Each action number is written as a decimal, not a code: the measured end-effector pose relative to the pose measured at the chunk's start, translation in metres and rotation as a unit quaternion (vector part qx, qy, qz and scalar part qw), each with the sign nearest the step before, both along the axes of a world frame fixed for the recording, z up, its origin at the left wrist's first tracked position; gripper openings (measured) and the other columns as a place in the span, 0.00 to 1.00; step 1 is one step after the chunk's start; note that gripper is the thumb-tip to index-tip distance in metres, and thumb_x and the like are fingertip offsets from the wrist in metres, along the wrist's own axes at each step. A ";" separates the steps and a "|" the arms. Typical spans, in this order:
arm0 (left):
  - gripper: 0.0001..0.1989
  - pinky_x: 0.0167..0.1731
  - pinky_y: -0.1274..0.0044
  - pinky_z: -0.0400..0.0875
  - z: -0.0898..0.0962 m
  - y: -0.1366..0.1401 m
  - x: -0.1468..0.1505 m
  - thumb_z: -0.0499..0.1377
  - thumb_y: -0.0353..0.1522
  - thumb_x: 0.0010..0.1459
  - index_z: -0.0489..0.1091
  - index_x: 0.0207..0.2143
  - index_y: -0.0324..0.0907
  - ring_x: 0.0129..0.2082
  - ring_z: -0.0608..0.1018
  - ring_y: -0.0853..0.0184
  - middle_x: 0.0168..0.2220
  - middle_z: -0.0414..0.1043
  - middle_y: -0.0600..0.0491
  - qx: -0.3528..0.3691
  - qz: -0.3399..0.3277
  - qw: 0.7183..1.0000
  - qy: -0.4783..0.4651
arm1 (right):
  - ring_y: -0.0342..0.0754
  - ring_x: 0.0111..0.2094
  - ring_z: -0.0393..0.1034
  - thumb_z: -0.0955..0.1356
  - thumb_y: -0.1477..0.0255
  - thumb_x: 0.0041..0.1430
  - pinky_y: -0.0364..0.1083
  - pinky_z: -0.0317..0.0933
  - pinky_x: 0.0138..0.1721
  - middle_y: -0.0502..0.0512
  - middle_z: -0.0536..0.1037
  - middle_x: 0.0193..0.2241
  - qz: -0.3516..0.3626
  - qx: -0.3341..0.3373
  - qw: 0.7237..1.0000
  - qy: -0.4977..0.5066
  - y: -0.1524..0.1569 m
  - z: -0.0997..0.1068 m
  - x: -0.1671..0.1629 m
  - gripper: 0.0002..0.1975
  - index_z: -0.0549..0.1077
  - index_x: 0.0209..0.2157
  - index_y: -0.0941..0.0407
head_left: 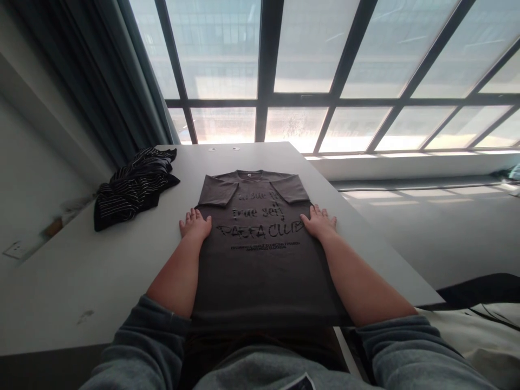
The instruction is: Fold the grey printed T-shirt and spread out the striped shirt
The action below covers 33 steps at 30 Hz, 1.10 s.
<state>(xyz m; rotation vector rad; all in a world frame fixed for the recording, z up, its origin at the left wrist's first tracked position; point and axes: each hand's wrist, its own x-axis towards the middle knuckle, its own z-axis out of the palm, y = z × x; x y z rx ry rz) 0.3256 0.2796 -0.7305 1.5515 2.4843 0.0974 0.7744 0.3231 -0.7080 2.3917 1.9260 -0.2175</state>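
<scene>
A dark grey T-shirt (264,281) lies spread out face up, its collar toward the window and its hem at the near table edge. Both short sleeves are folded inward over the chest, and dark lettering runs across the front. My left hand (195,223) rests flat at the shirt's left side just below the sleeve, fingers spread, thumb on the cloth. On the opposite side my right hand (320,221) lies with fingers apart, its thumb touching the shirt's edge near the end of the lettering. Neither hand grips the fabric.
The white table (73,292) carries a crumpled black garment with white stripes (136,187) at the back left. A dark curtain (93,65) hangs behind it, and large framed windows (300,49) span the far side. Pale bundled fabric (479,336) sits at the lower right.
</scene>
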 end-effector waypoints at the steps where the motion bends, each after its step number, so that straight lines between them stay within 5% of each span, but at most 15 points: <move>1: 0.41 0.74 0.52 0.46 0.000 0.000 0.001 0.36 0.49 0.69 0.45 0.77 0.36 0.78 0.46 0.53 0.78 0.34 0.45 -0.001 0.001 1.000 -0.001 | 0.60 0.78 0.33 0.47 0.45 0.71 0.71 0.35 0.75 0.57 0.34 0.76 -0.003 0.001 1.000 0.000 0.000 0.000 0.000 0.44 0.41 0.78 0.56; 12: 0.42 0.72 0.43 0.43 0.000 0.001 0.000 0.37 0.50 0.68 0.46 0.77 0.37 0.78 0.46 0.49 0.78 0.36 0.44 0.007 0.005 1.000 -0.007 | 0.61 0.77 0.37 0.49 0.47 0.71 0.72 0.37 0.74 0.61 0.39 0.76 -0.003 0.022 1.000 0.006 0.003 -0.005 0.002 0.44 0.45 0.77 0.58; 19: 0.42 0.74 0.47 0.42 0.001 -0.003 -0.003 0.35 0.51 0.68 0.45 0.77 0.39 0.78 0.45 0.52 0.78 0.35 0.46 0.006 -0.002 1.000 -0.002 | 0.60 0.77 0.35 0.48 0.45 0.71 0.70 0.36 0.75 0.60 0.36 0.76 0.015 0.001 1.000 -0.005 0.003 -0.004 0.008 0.45 0.42 0.78 0.58; 27: 0.41 0.75 0.55 0.45 -0.001 -0.015 -0.035 0.36 0.51 0.69 0.44 0.77 0.40 0.78 0.47 0.56 0.78 0.37 0.47 0.000 -0.083 0.996 0.018 | 0.61 0.77 0.37 0.48 0.46 0.72 0.74 0.36 0.73 0.54 0.38 0.76 0.047 0.001 0.999 -0.009 0.001 -0.003 0.038 0.39 0.43 0.77 0.45; 33: 0.38 0.76 0.57 0.44 -0.005 -0.030 -0.070 0.38 0.48 0.71 0.43 0.78 0.44 0.78 0.46 0.59 0.78 0.36 0.52 -0.009 -0.157 0.987 0.038 | 0.60 0.77 0.38 0.49 0.47 0.72 0.72 0.37 0.74 0.53 0.39 0.76 0.055 0.004 0.998 -0.010 0.002 -0.003 0.043 0.38 0.44 0.77 0.44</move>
